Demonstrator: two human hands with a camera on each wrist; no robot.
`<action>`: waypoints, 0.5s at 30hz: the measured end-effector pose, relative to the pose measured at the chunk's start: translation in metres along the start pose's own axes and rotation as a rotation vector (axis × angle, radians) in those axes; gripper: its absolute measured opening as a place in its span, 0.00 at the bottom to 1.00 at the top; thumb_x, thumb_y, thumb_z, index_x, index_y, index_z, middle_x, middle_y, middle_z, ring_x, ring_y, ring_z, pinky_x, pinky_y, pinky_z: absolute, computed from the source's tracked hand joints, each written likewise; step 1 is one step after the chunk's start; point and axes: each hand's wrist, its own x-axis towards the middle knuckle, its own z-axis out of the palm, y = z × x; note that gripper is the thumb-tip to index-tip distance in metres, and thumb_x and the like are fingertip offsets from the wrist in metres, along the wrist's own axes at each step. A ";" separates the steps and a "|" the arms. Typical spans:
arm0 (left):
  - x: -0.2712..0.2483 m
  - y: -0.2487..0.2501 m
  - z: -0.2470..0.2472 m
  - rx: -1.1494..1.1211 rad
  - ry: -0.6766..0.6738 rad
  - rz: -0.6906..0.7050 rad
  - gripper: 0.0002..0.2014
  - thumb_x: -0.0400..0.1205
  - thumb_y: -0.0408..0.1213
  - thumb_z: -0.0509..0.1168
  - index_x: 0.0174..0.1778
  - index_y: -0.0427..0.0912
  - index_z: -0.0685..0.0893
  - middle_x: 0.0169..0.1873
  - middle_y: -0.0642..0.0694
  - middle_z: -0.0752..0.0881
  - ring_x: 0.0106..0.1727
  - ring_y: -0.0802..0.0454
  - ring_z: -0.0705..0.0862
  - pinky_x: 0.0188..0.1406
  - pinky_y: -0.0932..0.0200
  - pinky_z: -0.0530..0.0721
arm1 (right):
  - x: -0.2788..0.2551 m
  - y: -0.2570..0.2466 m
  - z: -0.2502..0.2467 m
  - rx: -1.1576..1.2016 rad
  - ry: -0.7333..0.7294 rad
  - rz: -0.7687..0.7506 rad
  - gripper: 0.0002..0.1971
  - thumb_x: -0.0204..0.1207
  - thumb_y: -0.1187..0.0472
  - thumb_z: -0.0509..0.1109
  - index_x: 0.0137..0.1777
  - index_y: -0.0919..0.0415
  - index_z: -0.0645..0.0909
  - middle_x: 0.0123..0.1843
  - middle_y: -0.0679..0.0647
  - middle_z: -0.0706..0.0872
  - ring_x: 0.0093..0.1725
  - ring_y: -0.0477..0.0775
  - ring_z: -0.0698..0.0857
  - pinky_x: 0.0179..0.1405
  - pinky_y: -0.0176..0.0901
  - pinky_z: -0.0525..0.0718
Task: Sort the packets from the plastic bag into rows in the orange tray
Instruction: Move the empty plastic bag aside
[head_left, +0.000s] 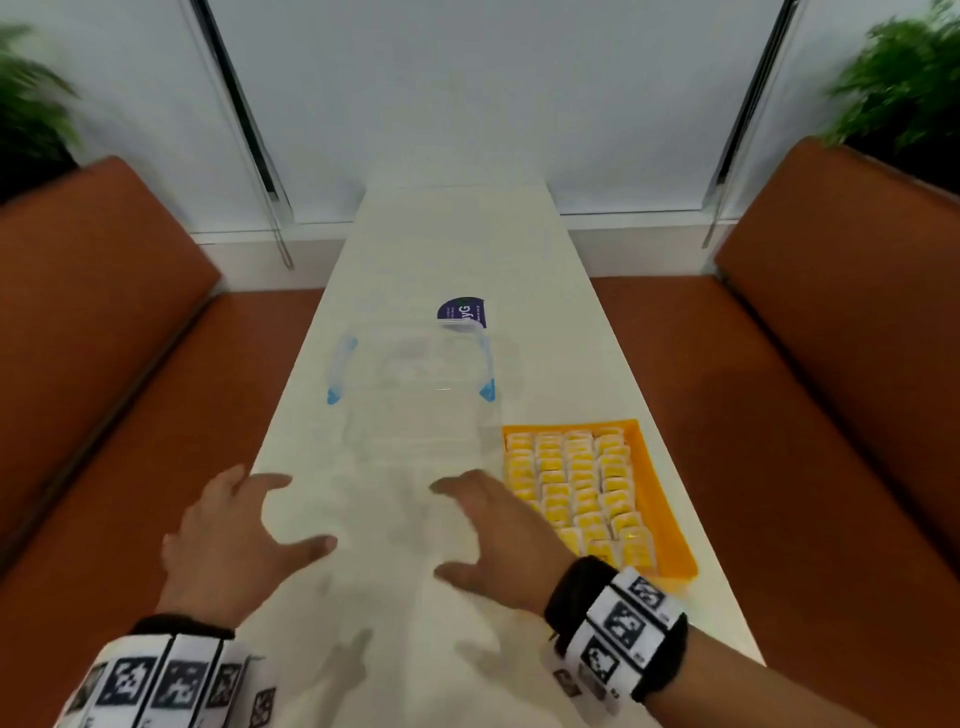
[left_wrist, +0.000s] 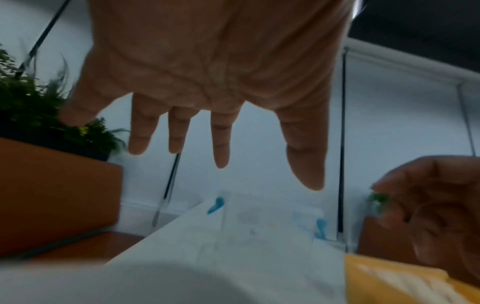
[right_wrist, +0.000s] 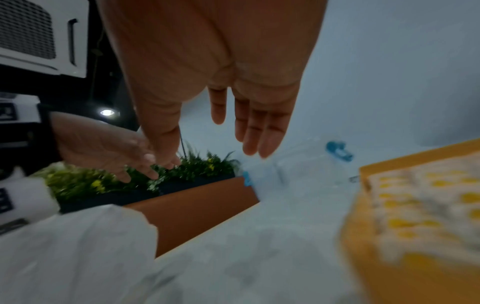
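The orange tray (head_left: 669, 519) sits at the table's right edge, filled with rows of white-and-yellow packets (head_left: 582, 488). My right hand (head_left: 441, 527) hovers just left of the tray, fingers spread, holding nothing. My left hand (head_left: 293, 512) hovers over the table's left side, equally spread and empty. A thin translucent plastic bag (right_wrist: 78, 246) lies crumpled on the table near me, under and between the hands; it is faint in the head view. The wrist views show both palms bare: left hand (left_wrist: 223, 160), right hand (right_wrist: 213, 139). The tray (right_wrist: 415, 156) and packets (right_wrist: 428, 205) are blurred.
A clear plastic box with blue clips (head_left: 415, 379) stands mid-table beyond the hands, a purple-labelled lid (head_left: 462, 312) behind it. The narrow white table (head_left: 457, 234) runs to a window wall. Brown benches (head_left: 104, 364) flank both sides, with plants behind them.
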 end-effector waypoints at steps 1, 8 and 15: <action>0.002 -0.011 0.008 -0.025 -0.076 -0.053 0.45 0.58 0.66 0.75 0.71 0.59 0.69 0.80 0.45 0.58 0.78 0.38 0.62 0.73 0.32 0.63 | 0.005 -0.008 0.014 -0.010 -0.090 0.002 0.42 0.66 0.49 0.78 0.78 0.50 0.62 0.71 0.54 0.70 0.69 0.56 0.73 0.65 0.52 0.78; 0.019 -0.049 0.080 -0.300 -0.394 -0.102 0.54 0.56 0.42 0.84 0.77 0.43 0.63 0.76 0.37 0.64 0.75 0.39 0.67 0.72 0.45 0.69 | 0.021 -0.055 0.096 -0.008 -0.408 0.088 0.54 0.63 0.49 0.82 0.81 0.42 0.48 0.79 0.55 0.59 0.73 0.65 0.71 0.67 0.61 0.77; 0.016 -0.053 0.123 -0.293 -0.320 0.064 0.34 0.71 0.16 0.58 0.74 0.44 0.66 0.67 0.38 0.70 0.63 0.42 0.77 0.67 0.52 0.76 | 0.011 -0.055 0.110 0.100 -0.385 0.222 0.60 0.60 0.52 0.84 0.82 0.44 0.43 0.79 0.53 0.60 0.73 0.62 0.72 0.69 0.58 0.76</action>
